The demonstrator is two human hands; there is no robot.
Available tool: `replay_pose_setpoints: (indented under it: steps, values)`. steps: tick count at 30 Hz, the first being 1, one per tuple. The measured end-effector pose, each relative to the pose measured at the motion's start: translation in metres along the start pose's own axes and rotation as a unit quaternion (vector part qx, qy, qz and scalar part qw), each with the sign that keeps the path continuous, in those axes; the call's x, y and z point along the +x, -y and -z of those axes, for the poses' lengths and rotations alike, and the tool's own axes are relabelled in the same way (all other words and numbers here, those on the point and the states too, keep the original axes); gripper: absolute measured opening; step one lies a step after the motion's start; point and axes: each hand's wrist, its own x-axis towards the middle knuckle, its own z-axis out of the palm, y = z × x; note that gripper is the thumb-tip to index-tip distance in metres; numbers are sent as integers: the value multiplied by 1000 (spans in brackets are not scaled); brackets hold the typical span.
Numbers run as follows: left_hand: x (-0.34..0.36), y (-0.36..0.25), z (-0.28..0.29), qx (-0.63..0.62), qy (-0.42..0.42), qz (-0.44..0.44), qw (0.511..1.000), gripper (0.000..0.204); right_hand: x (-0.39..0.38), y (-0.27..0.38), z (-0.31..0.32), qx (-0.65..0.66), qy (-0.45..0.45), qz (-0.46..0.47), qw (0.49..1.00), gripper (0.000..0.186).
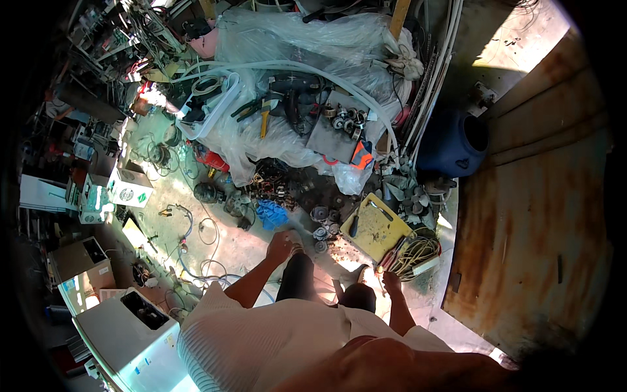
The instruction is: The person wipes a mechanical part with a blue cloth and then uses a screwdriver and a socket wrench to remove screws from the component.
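My left hand (281, 245) hangs beside my left knee, fingers loosely spread and nothing seen in them. Just beyond it a crumpled blue cloth or glove (272, 214) lies on the floor. Low by my right knee, my right hand (392, 282) is curled closed; whatever it may hold is too small to make out. Close to its fingertips are a red-handled tool (392, 255) and a coil of cable (418, 253). A yellow board (377, 230) with a dark-handled screwdriver (354, 226) on it lies ahead of that hand. Several round metal parts (321, 232) sit between the board and the blue cloth.
Ahead, clear plastic sheeting (261, 39) bears a power tool (297, 111), yellow-handled tool (265, 119) and metal parts. A blue barrel (454, 144) and rusty sheet (529, 228) stand right. Hoses (189, 245) cross the floor left, near white boxes (130, 186) and a white appliance (134, 333).
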Motion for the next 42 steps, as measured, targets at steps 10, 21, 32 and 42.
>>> replay_pose_setpoints:
  steps: [10, 21, 32, 42]
  values:
    - [-11, -18, -166, 168, 512, -102, 836, 30, 3, 69, -134, -255, 114, 321, 905, 28]
    - [-58, 90, -331, 308, 665, -191, 653, 45, 84, -64, -207, -187, 193, 125, 955, 43]
    - [-16, 147, -366, 360, 554, -247, 709, 60, 125, -54, -180, -191, 136, 173, 956, 56]
    - [3, 58, -316, 296, 411, -294, 811, 39, 119, -62, -178, -223, 23, 158, 962, 57]
